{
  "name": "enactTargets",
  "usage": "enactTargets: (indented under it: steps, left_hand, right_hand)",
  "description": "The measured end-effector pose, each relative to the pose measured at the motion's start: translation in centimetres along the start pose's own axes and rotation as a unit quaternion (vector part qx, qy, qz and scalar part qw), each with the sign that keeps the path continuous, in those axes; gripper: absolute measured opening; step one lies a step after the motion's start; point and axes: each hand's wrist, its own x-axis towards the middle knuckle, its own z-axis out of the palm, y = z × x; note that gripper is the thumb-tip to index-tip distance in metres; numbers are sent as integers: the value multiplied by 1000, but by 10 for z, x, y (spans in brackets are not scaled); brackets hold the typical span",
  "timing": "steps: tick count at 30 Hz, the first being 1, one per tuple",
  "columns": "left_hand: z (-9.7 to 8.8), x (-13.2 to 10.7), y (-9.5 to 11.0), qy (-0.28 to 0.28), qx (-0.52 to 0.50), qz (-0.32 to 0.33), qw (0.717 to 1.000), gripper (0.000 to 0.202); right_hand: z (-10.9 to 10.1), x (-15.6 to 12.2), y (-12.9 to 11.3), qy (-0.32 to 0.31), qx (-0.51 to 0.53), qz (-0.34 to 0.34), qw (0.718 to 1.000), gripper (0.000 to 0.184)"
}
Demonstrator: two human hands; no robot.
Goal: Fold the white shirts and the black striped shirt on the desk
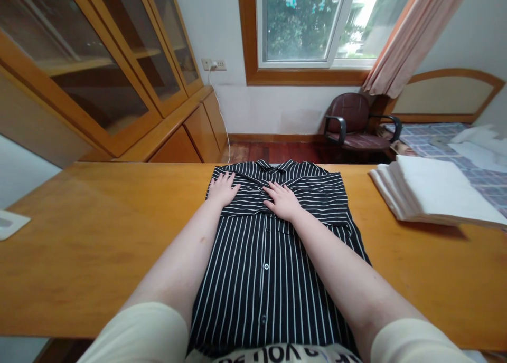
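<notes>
A black shirt with white stripes [245,268] lies front up on the table, its collar at the far edge and its hem close to my body. Both sleeves are folded inward across the chest. My left hand [224,189] rests flat on the folded sleeve at the shirt's upper left, fingers spread. Near the middle of the chest, my right hand [282,200] lies palm down on the other sleeve, its fingers also apart. Buttons run down the shirt's centre below the hands.
The wooden table [119,220] spreads to both sides. A stack of folded white cloth [439,189] sits at the right. A pale flat object [11,224] lies at the left edge. Beyond stand a glass-door cabinet [158,104], an office chair [352,117] and a bed [431,136].
</notes>
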Motion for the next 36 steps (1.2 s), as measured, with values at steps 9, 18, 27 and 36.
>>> enactTargets:
  steps: [9,18,27,36]
  left_hand:
    - [0,-15,1,-13,19,-35,999,71]
    - [-3,-28,-5,-28,-11,-46,999,71]
    - [-40,2,-36,42,-16,-33,998,50]
    - [-43,50,-50,-54,-24,74,995,54]
  right_hand:
    - [0,-5,-7,-21,16,-9,1000,59]
    - [-23,-19,31,94,175,13,980,56]
    - [-70,-32,181,117,106,295,942,57]
    - [-77,-22,212,32,197,262,944,76]
